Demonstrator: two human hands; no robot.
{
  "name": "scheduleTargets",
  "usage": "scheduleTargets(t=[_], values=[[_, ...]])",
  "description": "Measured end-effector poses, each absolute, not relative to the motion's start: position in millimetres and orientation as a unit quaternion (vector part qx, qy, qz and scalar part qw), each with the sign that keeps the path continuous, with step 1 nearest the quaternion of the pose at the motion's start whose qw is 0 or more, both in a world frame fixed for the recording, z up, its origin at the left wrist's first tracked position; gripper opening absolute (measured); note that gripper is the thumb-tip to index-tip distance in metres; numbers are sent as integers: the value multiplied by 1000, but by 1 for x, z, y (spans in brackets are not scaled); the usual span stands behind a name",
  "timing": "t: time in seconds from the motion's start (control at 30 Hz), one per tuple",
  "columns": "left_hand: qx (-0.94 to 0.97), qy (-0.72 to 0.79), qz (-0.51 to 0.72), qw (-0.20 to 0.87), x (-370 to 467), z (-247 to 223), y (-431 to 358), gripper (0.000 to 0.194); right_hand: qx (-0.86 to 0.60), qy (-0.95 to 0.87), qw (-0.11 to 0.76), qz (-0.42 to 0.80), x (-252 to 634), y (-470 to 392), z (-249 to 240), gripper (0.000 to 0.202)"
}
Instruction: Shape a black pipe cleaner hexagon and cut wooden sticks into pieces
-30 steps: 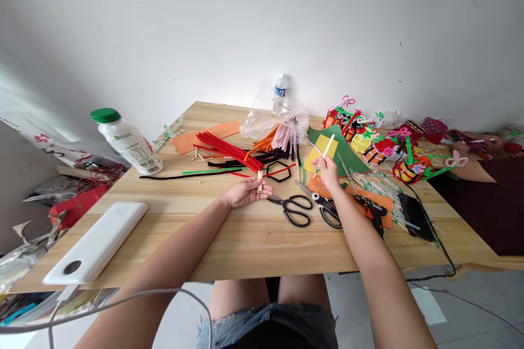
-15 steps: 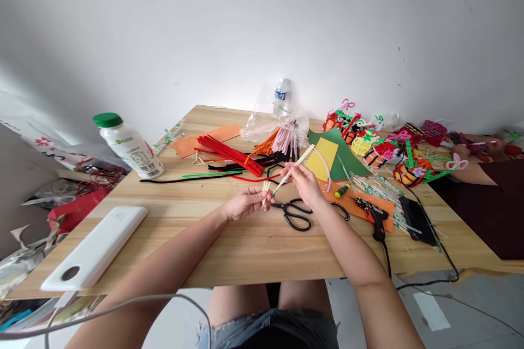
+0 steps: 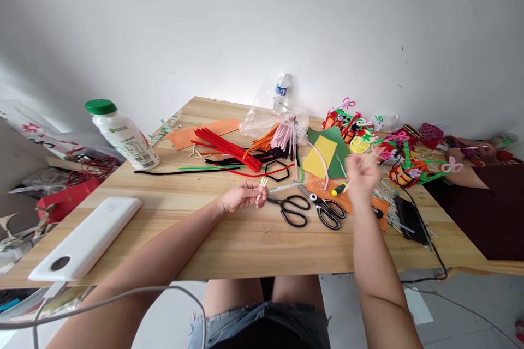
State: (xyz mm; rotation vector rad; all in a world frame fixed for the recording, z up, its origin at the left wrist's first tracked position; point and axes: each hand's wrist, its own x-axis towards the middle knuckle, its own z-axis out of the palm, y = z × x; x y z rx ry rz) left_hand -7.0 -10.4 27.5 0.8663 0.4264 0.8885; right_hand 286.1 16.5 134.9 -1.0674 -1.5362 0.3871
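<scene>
Several short pale wooden sticks [image 3: 263,184] stand up between the fingers of my left hand [image 3: 244,197], which is closed on them above the table. My right hand [image 3: 362,179] is raised at the right, smeared by motion, with blurred long wooden sticks [image 3: 371,157] in its fingers. Black-handled scissors [image 3: 293,217] and a second pair with black-and-white handles [image 3: 328,214] lie between the hands. Beneath my right hand is an orange sheet [image 3: 319,185] with a yellow-and-black tool [image 3: 339,190]. My right hand and forearm mostly hide the glue gun.
Red pipe cleaners [image 3: 229,148], pink ones [image 3: 285,135] and a green sheet [image 3: 341,159] lie farther back. At left stand a white bottle [image 3: 125,139] and a white power bank [image 3: 88,237]. Colourful pipe-cleaner crafts [image 3: 405,161] sit at right, near another person's arm [image 3: 464,175].
My right hand has moved right, away from my left hand, carrying the long sticks. The second scissors and a black hexagonal loop now show. My left hand still holds the short sticks.
</scene>
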Motion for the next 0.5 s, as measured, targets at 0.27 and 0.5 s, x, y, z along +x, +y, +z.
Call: scheduleTargets(t=[0.27,0.5], values=[[396,176,427,794,-4,32,-19,14,-380,-869,283,142,237,2,79,16],[343,255,471,771,-6,24,-4,14,-595,-675,428,-79,401,59,125,16]])
